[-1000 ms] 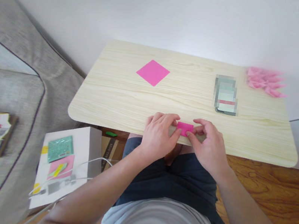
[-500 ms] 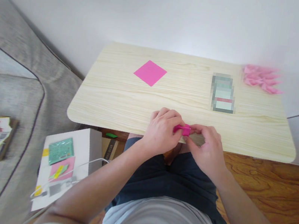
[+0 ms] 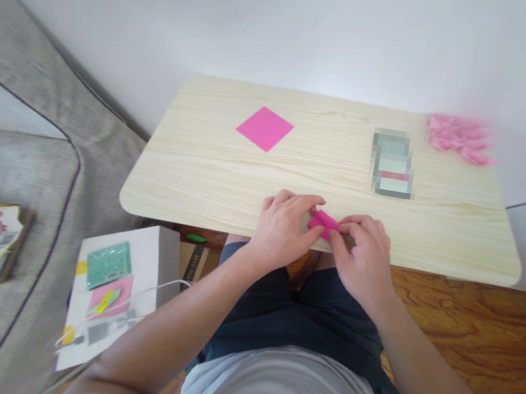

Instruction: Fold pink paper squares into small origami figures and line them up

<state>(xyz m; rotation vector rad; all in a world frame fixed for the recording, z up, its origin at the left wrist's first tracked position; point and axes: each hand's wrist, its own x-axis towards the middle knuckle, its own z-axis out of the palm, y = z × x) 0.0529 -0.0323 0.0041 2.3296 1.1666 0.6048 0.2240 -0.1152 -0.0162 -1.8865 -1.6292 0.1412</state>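
A small folded piece of bright pink paper (image 3: 324,224) is between my two hands at the table's near edge. On its left side, the thumb of my left hand (image 3: 283,223) presses it, while the index finger is raised a little above it. My right hand (image 3: 366,253) pinches the paper's right end between thumb and fingers. Part of the paper is hidden by the fingertips. Farther back lies a flat square of pink paper (image 3: 265,129), turned like a diamond.
A blurred-out phone-like object (image 3: 392,164) lies on the wooden table (image 3: 189,159). Pink folded paper pieces (image 3: 459,138) are grouped at the back right corner. To the left, a white box (image 3: 147,252) carries a green packet (image 3: 108,264) and a cable, beside a grey sofa (image 3: 98,164).
The folded paper has turned and shows more of its face. My left index finger has lifted from it, and the left thumb now presses its near side.
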